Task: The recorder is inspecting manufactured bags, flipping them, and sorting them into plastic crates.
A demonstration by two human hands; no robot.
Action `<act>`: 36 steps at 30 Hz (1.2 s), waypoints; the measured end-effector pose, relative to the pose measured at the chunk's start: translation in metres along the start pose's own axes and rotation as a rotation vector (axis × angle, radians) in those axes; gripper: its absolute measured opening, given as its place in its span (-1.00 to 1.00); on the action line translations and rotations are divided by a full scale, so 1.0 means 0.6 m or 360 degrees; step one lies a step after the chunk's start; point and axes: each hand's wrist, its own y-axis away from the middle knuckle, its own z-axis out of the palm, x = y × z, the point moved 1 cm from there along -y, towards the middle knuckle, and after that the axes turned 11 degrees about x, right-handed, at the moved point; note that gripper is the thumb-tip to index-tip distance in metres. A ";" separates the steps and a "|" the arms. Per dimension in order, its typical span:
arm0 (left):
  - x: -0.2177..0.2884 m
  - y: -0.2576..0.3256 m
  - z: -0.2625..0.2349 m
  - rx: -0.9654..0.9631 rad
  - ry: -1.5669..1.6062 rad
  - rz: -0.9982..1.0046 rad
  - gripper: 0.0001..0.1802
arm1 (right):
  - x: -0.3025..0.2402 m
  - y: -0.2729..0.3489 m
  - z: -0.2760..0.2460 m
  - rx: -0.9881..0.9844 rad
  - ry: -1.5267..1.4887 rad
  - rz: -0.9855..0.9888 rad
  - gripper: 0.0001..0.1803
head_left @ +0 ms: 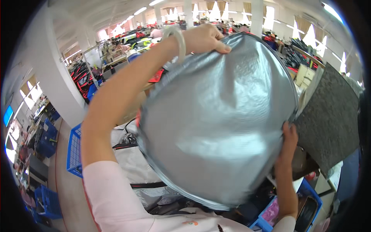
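Silver coated panel (216, 116), rounded in outline, fills the middle of the view, held up in front of the chest and slanting over the silver pieces (141, 166) with dark trim beneath it. Left hand (203, 38), a pale bangle (181, 40) at its wrist, is clamped on the upper edge, thumb pressed to the shiny face and the other fingers partly hidden behind. Right hand (286, 145) is at the right edge, its fingertips against the rim; whether its thumb closes from behind, I cannot tell. Puckers run down from the left hand's grip, and the lower rim is smeared by blur. For good handling, I would spread that upper grip along the edge so the pull is shared, since one tight pinch seems likely to crease such a smooth face. Both hands should tension the rim evenly, and the right fingers should support without digging in. The panel's right side comes close to the dark grey board (328, 116), and the lower right blue crate (315, 201) sits under the right forearm, so turning it slowly would lessen the chance of snagging.
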 end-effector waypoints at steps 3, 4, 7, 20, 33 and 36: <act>0.023 0.017 0.080 -0.0299 -0.0384 0.0373 -0.69 | 0.063 0.190 -0.014 0.0282 -0.0316 0.0685 -0.49; 0.018 0.051 0.125 -0.0346 -0.0559 0.0502 -0.73 | 0.091 0.257 -0.019 0.0266 -0.0103 0.0943 -0.42; -0.019 0.209 0.257 -0.0669 -0.0746 0.0249 -0.77 | 0.136 0.411 -0.058 -0.0026 0.0147 0.2088 -0.79; -0.024 0.368 0.326 -0.0363 -0.0776 0.0524 -0.56 | 0.327 0.327 -0.234 0.0158 0.0414 0.0461 -0.44; 0.021 0.273 0.376 -0.0180 0.0203 -0.0503 -0.72 | 0.264 0.201 -0.378 0.1141 -0.0205 0.1180 -0.54; 0.069 0.199 0.414 -0.0241 0.0463 -0.0404 -0.74 | 0.238 0.176 -0.430 0.0957 -0.0189 0.1194 -0.46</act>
